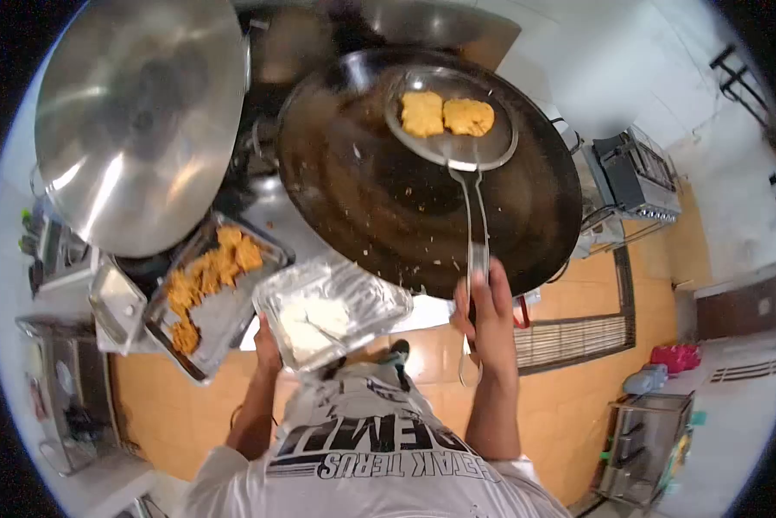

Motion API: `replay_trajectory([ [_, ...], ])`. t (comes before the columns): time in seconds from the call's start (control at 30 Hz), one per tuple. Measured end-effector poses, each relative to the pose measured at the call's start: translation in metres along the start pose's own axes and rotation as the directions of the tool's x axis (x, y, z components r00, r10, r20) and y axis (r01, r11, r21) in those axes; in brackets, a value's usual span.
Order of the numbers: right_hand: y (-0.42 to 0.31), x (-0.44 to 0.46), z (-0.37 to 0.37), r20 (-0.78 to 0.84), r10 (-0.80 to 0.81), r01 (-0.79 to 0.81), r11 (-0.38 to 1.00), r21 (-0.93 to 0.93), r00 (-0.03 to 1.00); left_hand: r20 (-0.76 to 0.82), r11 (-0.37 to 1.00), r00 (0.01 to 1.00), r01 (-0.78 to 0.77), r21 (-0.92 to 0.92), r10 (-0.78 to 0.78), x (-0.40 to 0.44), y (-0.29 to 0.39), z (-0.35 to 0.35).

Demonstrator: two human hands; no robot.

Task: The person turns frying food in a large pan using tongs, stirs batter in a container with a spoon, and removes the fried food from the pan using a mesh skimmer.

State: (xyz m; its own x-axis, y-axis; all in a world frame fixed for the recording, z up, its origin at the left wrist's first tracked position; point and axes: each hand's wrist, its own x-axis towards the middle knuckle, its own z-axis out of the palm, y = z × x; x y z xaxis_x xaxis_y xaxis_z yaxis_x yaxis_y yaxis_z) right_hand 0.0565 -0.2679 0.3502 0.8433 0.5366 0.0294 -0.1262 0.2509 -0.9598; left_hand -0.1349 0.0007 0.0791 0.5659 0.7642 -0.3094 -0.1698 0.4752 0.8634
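In the head view my right hand (493, 324) is closed around the long handle of a round skimmer (467, 160). Two golden-orange fried pieces (444, 115) lie side by side in its bowl, over the far part of a large dark wok (353, 190). Oil in the wok carries small crumbs. With my left hand (268, 347) I grip the left edge of a shiny metal tray (375, 302), close in front of my body. Pale white flat pieces (312, 324) rest in this tray; what they are cannot be made out.
Left of the wok, a second metal tray (224, 315) holds several browned fried pieces (211, 274). A large steel lid (142, 121) stands behind it. A small square tray (117, 302) is at the left. Tiled floor (569, 406) and a wire rack (647, 449) lie to the right.
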Motion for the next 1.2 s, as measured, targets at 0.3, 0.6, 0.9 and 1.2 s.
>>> replay_trajectory([
  [0.3, -0.011, 0.011, 0.033, -0.115, -0.021, 0.013, 0.998, -0.069, 0.993, 0.067, 0.983, 0.994, 0.076, 0.169, -0.089, -0.003, 0.003, -0.02],
  [0.6, -0.013, -0.002, 0.041, -0.208, -0.008, -0.016, 0.993, -0.114, 0.978, -0.077, 0.996, 0.994, 0.081, 0.044, -0.077, -0.001, 0.011, -0.001],
  [0.9, 0.002, 0.008, 0.03, -0.233, -0.086, 0.044, 0.983, -0.18, 0.969, -0.038, 0.872, 0.999, 0.029, 0.489, -0.013, 0.002, 0.014, -0.009],
  [1.2, -0.003, 0.009, 0.031, -0.114, 0.027, -0.024, 0.999, 0.028, 0.993, 0.097, 0.911, 0.985, 0.089, 0.403, -0.14, 0.021, -0.021, -0.04],
])
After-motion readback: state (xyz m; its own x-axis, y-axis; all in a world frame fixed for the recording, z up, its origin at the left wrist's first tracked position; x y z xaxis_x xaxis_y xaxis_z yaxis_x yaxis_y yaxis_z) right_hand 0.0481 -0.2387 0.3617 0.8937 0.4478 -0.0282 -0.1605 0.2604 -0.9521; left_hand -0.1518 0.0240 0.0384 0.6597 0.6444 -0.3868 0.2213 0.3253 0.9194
